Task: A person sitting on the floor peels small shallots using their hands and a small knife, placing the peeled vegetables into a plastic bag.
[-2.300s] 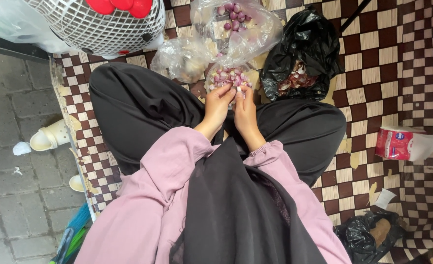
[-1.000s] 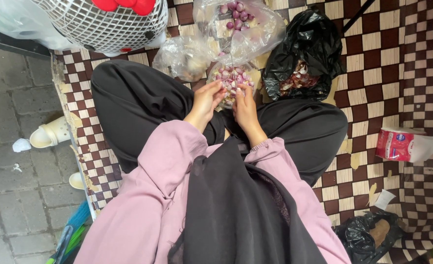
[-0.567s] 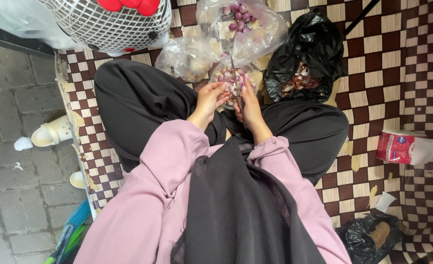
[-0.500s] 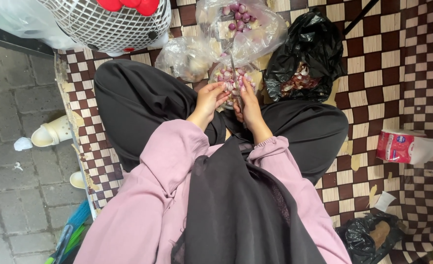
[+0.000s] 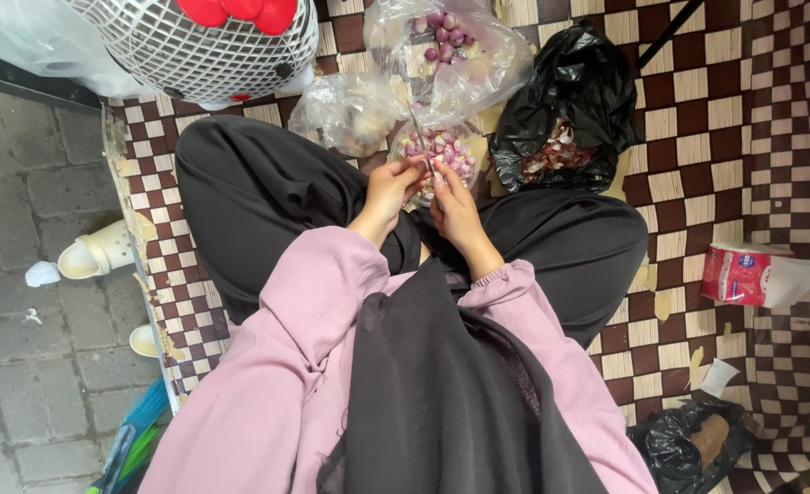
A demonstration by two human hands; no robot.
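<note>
The person sits cross-legged on a brown-and-cream checkered mat (image 5: 753, 137), and both hands meet over the lap, just at the near edge of a small clear container of peeled purple shallots (image 5: 446, 151). The left hand (image 5: 391, 187) has its grip closed around one small shallot (image 5: 421, 163), pinched at the fingertips so the bulb stands clear of the palm. The right hand (image 5: 455, 197) is curled close beside it, fingers bent toward the same bulb; whether it has hold of a blade or only skin I cannot tell. Working this near the container keeps each finished bulb a short drop away.

Beyond the container, toward the far edge of the mat, a clear plastic bag (image 5: 451, 50) lies open with more shallots inside, within easy reach. To its right an open black bag (image 5: 561, 114) shows papery brown peelings, apparently set there to take the waste. A white mesh basket (image 5: 204, 46) sits at the mat's far left corner, and a tissue pack (image 5: 744, 273) lies near the right edge.
</note>
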